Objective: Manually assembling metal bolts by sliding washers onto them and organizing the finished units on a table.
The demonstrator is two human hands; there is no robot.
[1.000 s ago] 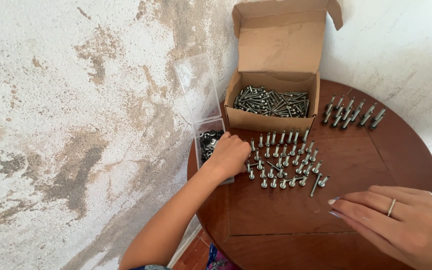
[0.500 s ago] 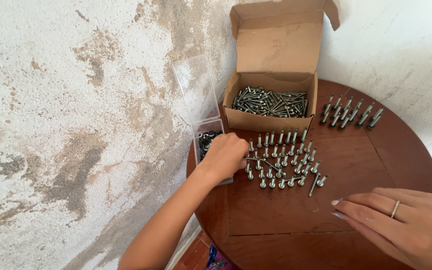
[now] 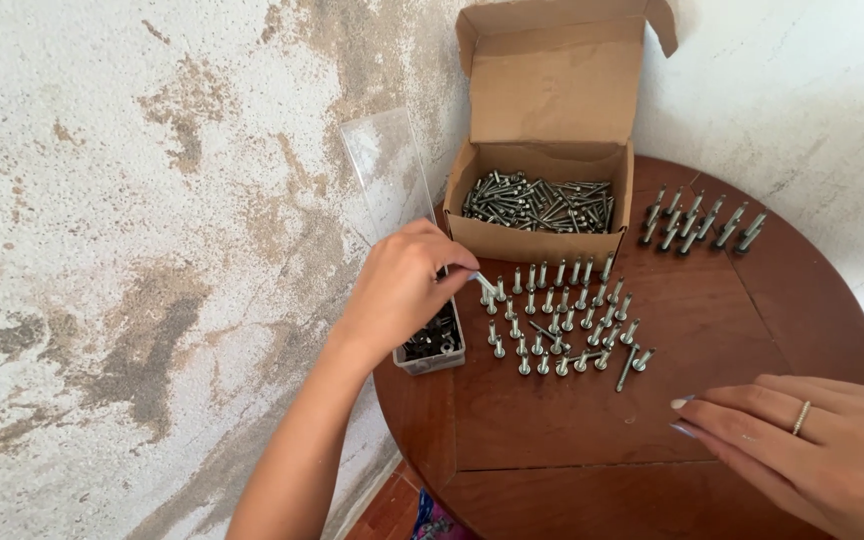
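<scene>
— What's changed since a moment ago?

— The left hand point(image 3: 402, 285) has lifted off the cluster of bolts point(image 3: 564, 320). Half a second back it lay low at the cluster's left edge; now it's raised a little, thumb and forefinger pinched together on a single bolt point(image 3: 485, 285), which sticks out toward the right just above the standing rows. The right hand point(image 3: 812, 450) has barely moved: it rests flat on the near right of the table point(image 3: 592, 430), fingers stretched out and close together, gripping nothing, a ring on one finger.

— Anything you can't make out?

— The small clear plastic box point(image 3: 432, 345) is mostly behind the left hand; I see only its near end with dark screws inside. Its clear lid point(image 3: 387, 175) stands up against the wall. The right hand is cut off at the frame's edge.

— And the room?

— A round dark wooden table pushed into a corner. The wall point(image 3: 152, 250) on the left is white, patchy and worn. An open cardboard box point(image 3: 547, 130) full of bolts sits at the far side, and a separate row of bolts point(image 3: 702, 222) stands to its right.
</scene>
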